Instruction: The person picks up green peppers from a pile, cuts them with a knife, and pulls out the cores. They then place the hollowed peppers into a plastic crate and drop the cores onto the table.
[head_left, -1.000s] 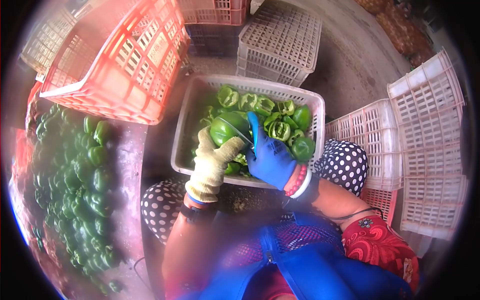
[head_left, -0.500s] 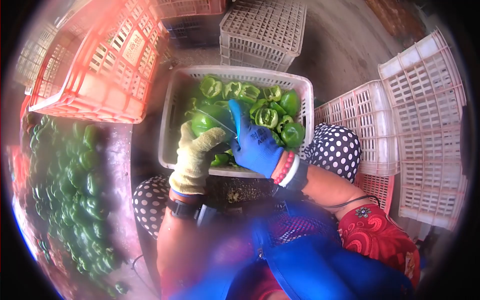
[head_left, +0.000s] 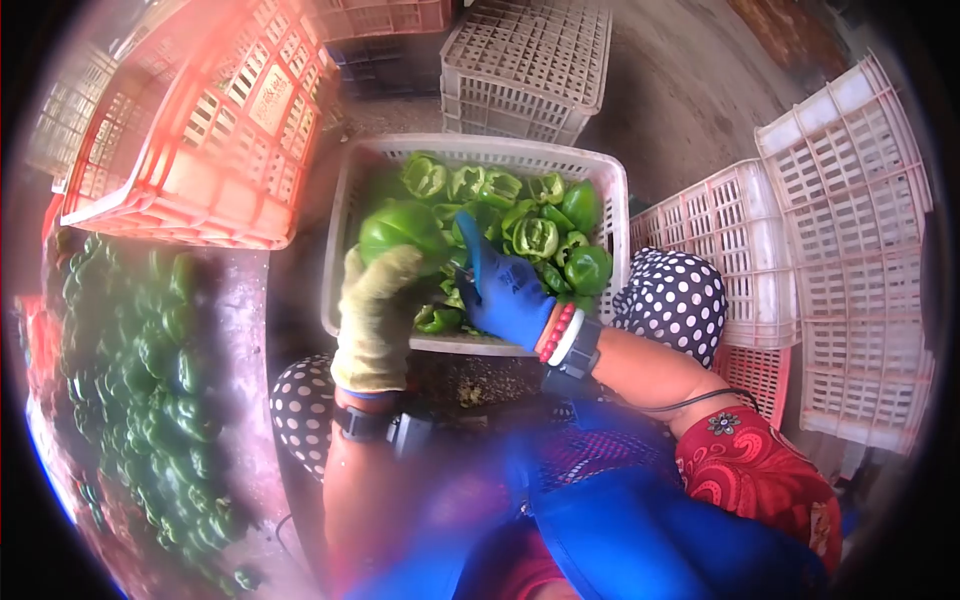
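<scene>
My left hand (head_left: 378, 310), in a pale yellow knit glove, is closed around a whole green bell pepper (head_left: 402, 231) above the left side of a white plastic crate (head_left: 334, 290). Just to the right, my right hand (head_left: 508, 300) wears a blue coated glove. Its index finger points away from me along a small knife, whose blade barely shows now, and its other fingers are curled in. Cut green peppers (head_left: 536, 238), several of them hollow, fill the crate beneath both hands. A smooth green pepper (head_left: 588, 270) lies at the crate's right side.
Green peppers (head_left: 150, 390) are heaped on the left, beside a pale strip of floor (head_left: 240, 340). An orange crate (head_left: 215, 190) stands at upper left, an upturned grey crate (head_left: 525, 60) behind. White crates (head_left: 850, 250) stack at right. Polka-dot knees (head_left: 670, 300) flank the white crate.
The pepper in my left hand has turned and moved slightly left. My right hand has drawn back from it to the lower right, and the knife blade has left the pepper.
</scene>
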